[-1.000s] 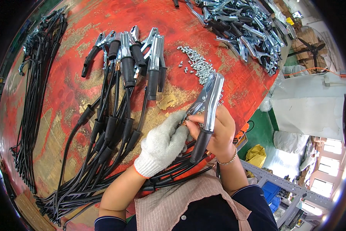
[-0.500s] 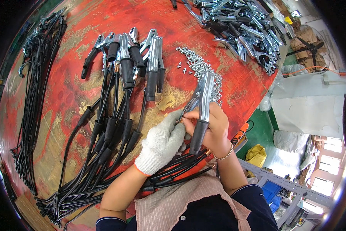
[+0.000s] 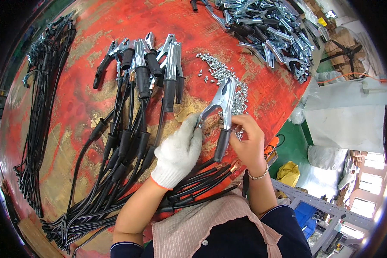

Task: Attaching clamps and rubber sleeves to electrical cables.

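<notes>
My left hand (image 3: 179, 150), in a white knit glove, is closed on the left handle of a silver metal cable clamp (image 3: 224, 96). The clamp's jaws point away from me, and its other handle wears a black rubber sleeve (image 3: 222, 145). My bare right hand (image 3: 250, 139) is beside that sleeve, thumb and forefinger curved and apart. Its fingertips are partly hidden behind the clamp. Small silver screws (image 3: 240, 101) lie in a pile behind the clamp and show between these fingers. Black cables with copper ends (image 3: 234, 166) run below both hands.
Several clamps joined to black cables (image 3: 171, 64) lie left of my hands on the worn red table (image 3: 94, 30). A long cable bundle (image 3: 34, 124) lies at the far left. Loose clamps (image 3: 275, 34) are heaped at the back right. An orange-handled tool (image 3: 271, 145) is near the right edge.
My right hand has moved off the clamp's left handle and cable area to the right, its fingers parting. The clamp has turned in my left hand, showing its jaws more broadly.
</notes>
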`<state>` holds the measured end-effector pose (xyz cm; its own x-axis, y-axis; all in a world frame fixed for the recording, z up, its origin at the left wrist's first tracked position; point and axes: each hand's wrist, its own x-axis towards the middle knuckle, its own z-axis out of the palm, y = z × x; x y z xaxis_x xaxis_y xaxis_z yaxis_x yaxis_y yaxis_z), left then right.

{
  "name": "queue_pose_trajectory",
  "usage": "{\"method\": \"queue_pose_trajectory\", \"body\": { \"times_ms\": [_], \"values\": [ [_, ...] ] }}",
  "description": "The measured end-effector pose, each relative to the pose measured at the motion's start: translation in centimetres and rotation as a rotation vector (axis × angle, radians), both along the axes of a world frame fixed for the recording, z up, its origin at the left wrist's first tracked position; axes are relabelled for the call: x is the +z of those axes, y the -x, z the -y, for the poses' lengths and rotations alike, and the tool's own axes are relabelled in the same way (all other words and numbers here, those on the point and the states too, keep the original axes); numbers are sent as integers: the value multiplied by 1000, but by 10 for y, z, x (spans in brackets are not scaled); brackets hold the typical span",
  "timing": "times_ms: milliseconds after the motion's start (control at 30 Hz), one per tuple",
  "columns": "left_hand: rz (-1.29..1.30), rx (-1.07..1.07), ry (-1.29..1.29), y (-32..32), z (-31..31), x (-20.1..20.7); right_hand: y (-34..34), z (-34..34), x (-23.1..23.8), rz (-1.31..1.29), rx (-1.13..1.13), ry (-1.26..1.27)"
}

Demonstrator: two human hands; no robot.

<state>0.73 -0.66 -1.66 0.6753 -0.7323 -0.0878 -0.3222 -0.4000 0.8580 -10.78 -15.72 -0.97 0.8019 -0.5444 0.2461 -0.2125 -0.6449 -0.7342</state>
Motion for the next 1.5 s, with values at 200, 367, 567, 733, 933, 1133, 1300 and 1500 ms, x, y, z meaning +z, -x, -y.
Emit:
{"method": "queue_pose_trajectory", "body": {
  "times_ms": [200,367,567,733,933,1133,1300,1500],
  "values": [
    [613,-105,-250,7,9,-1,20,12,-1,22,-93,49],
    [703,-61,-339,4,10,-12,31,12,4,39,-113,5],
    [195,-94,-25,7,3,9,35,5,1,361,-136,-798],
    [-513,-104,248,0,-11,3,2,-19,-5,446,90,-1697],
    [-566,-137,298,2,-8,6,-16,-26,-1,329,144,-1743],
    [-479,-48,247,4,-8,0,29,26,-15,546,67,-1591],
    [-693,41,249,10,-8,4,155,77,-48,774,-616,-1153],
    [-719,56,276,10,-6,5,258,37,-202,705,-984,-1559]
  ]
}}
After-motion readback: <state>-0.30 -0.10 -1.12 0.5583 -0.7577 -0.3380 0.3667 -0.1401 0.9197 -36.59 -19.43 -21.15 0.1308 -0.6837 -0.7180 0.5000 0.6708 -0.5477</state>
